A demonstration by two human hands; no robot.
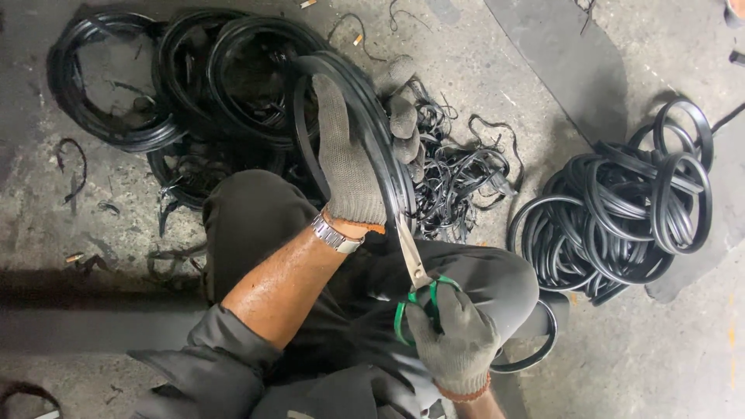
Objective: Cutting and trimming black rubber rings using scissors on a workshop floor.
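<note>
So the floor (621, 365) is bare grey concrete, and there are two big heaps of black rubber rings on it: one heap (186, 93) up top left, where I can count maybe four or five big loops but they overlap too much to be sure, and a second heap (621, 217) on the right that's way too tangled to count. Between them sits one pile of thin black scraps (458, 178). One ring (380, 132) stands over the person's knees, and the left hand (345, 163), in a grey glove, is wrapped around its rim. The right hand (454, 341), gloved too, has its fingers through the green handles of one pair of scissors (415, 271), blades touching the ring's lower edge. One metal watch (335, 235) on the left wrist.
</note>
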